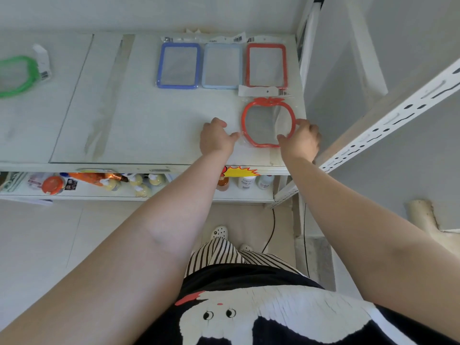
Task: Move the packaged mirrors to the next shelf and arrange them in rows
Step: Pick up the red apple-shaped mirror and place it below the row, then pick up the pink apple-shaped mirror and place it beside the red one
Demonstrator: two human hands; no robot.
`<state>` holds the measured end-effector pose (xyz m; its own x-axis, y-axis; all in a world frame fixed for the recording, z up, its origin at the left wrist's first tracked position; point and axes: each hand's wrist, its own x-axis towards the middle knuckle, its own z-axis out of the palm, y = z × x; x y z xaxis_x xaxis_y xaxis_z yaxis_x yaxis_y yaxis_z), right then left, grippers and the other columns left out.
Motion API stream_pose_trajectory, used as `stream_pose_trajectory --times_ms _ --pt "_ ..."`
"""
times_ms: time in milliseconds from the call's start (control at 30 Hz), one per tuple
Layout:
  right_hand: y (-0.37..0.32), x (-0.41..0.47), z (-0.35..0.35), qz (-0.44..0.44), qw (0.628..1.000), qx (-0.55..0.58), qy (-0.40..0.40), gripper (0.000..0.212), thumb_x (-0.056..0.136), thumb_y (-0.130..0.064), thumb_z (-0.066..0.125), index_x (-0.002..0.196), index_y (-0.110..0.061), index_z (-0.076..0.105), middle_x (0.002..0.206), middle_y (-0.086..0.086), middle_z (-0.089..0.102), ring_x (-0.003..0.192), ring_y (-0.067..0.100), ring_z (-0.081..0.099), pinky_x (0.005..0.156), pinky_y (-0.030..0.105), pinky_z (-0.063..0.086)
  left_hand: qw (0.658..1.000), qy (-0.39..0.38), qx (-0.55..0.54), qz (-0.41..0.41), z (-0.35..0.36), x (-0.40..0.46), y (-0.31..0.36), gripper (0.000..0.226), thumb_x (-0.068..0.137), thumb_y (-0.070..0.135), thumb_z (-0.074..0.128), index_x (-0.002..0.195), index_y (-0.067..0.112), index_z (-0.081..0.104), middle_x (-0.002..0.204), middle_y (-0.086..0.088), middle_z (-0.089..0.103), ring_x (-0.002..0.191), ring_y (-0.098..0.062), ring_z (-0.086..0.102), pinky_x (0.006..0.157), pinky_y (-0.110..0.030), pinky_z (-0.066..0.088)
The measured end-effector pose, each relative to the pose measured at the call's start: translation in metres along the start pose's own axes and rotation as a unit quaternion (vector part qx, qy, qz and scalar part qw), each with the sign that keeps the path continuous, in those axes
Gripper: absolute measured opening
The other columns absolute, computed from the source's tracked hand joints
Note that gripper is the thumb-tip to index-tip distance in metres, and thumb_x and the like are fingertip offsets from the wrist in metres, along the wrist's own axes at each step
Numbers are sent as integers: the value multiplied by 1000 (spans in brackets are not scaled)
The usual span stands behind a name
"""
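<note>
hands: left (217, 138), right (302, 139) pinch apple mirror (267, 122) | green mirror (17, 75) cropped

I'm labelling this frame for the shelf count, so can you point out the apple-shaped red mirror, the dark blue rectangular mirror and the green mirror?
apple-shaped red mirror (249, 137): head view, lower left of its frame.
dark blue rectangular mirror (161, 66): head view, left side of its frame.
green mirror (31, 70): head view, right side of its frame.

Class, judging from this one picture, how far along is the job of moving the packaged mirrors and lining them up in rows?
Done: a back row of three rectangular mirrors, blue, pale blue and red. In hand: both hands, left and right, are at the red apple-shaped mirror, starting a second row. Left: the green mirror on the neighbouring shelf.
</note>
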<state>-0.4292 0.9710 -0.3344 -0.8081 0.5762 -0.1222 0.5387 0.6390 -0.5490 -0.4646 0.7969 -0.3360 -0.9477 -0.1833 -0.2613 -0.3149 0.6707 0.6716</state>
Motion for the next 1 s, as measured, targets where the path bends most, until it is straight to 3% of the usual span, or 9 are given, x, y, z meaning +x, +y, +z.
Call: stream_pose_trajectory --times_ms 233,367,500,600,667,800,1000 --pt "-58 -49 33 -152 979 60 -120 37 84 -21 66 120 -16 60 123 8 59 112 26 57 92 33 45 999 30 14 5 -86 -25 -69 44 83 21 67 125 15 56 130 -6 58 117 -22 56 94 -29 44" --pt "-102 -96 61 -217 957 54 -187 41 82 -23 69 121 -16 60 120 7 60 112 23 57 90 35 48 998 60 13 -16 -140 -38 -122 45 83 21 68 126 14 56 130 -7 59 118 -21 56 92 -25 42" --pt "-148 -146 97 -288 929 15 -231 46 82 -25 70 126 -18 58 124 7 58 117 24 53 94 39 48 996 82 31 -24 -197 -51 -182 46 81 20 67 126 17 56 128 -6 59 118 -22 56 97 -31 46" --pt "-184 -190 132 -335 906 -28 -258 47 82 -22 70 127 -19 57 125 7 58 117 25 53 94 37 47 995 87 47 -33 -245 -61 -237 45 79 19 66 124 19 58 124 -5 62 114 -24 57 91 -32 48" --pt "-208 -223 156 -357 894 -45 -268 47 81 -21 70 126 -18 57 123 7 60 115 26 54 93 37 47 993 91 63 -41 -278 -67 -277 42 78 20 65 120 21 61 114 -3 67 110 -25 60 84 -32 49" --pt "-254 -283 198 -372 885 -65 -273 46 81 -16 68 125 -20 58 123 5 60 114 26 54 92 36 47 989 111 89 -33 -345 -74 -341 31 78 19 64 110 21 66 110 -4 70 105 -28 63 83 -34 51" --pt "-320 -344 241 -385 878 -65 -277 47 81 -19 70 127 -23 56 126 2 58 114 22 55 87 33 47 989 106 101 -34 -422 -64 -395 40 79 12 62 117 24 62 113 -1 66 101 -25 62 77 -30 48"
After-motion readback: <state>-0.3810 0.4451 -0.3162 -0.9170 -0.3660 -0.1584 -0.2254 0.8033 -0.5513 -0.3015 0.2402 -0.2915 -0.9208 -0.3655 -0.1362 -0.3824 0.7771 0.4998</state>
